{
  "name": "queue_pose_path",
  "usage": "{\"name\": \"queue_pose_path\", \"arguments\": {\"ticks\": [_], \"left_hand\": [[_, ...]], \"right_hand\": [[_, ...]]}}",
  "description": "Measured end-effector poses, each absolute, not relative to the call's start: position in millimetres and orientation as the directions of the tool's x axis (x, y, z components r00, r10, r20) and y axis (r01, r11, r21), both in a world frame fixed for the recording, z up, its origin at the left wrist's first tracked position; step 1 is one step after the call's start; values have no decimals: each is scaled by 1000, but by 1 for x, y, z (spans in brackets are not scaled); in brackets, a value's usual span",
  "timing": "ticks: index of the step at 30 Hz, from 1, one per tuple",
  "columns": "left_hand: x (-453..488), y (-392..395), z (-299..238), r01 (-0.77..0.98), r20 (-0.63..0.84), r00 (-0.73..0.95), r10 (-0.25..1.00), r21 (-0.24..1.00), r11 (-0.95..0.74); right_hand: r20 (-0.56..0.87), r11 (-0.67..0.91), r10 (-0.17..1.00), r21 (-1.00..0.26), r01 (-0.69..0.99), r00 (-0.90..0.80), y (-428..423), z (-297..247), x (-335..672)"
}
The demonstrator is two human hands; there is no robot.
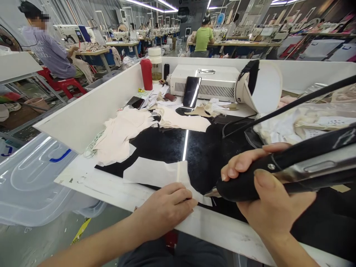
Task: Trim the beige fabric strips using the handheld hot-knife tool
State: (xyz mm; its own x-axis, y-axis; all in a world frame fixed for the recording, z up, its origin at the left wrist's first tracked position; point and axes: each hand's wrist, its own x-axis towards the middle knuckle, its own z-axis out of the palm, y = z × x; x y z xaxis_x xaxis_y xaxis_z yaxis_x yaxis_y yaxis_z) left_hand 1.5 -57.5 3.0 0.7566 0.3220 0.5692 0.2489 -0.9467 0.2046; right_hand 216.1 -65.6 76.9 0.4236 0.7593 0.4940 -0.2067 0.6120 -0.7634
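A white cut fabric piece (155,172) with a paler strip across it lies on the black glossy sheet, near the front edge. My left hand (174,202) is closed at its near edge, fingers pressed together on the cloth. My right hand (267,189) wraps round a thick black hand-held tool (241,183) with a long metal lever. The tool's narrow metal tip (213,193) points left and touches or hovers just over the fabric's right end; I cannot tell which. Stacks of pale pink cut fabric (122,129) lie farther back on the left.
Along the back stand a red bottle (146,74), a jar (155,65), a vented white metal box (204,83) and a leaning phone (191,91). A black cable (294,100) crosses at right, above bagged cloth (306,124). White boards (91,96) wall the table. Co-workers sit beyond.
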Motion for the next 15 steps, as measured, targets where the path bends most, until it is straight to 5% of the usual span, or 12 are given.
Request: {"name": "queue_pose_path", "arguments": {"ticks": [15], "left_hand": [[-2,-58,2,250,542,764,349,251,-935]], "right_hand": [[472,578,795,-779,-241,382,-74,73,200]]}}
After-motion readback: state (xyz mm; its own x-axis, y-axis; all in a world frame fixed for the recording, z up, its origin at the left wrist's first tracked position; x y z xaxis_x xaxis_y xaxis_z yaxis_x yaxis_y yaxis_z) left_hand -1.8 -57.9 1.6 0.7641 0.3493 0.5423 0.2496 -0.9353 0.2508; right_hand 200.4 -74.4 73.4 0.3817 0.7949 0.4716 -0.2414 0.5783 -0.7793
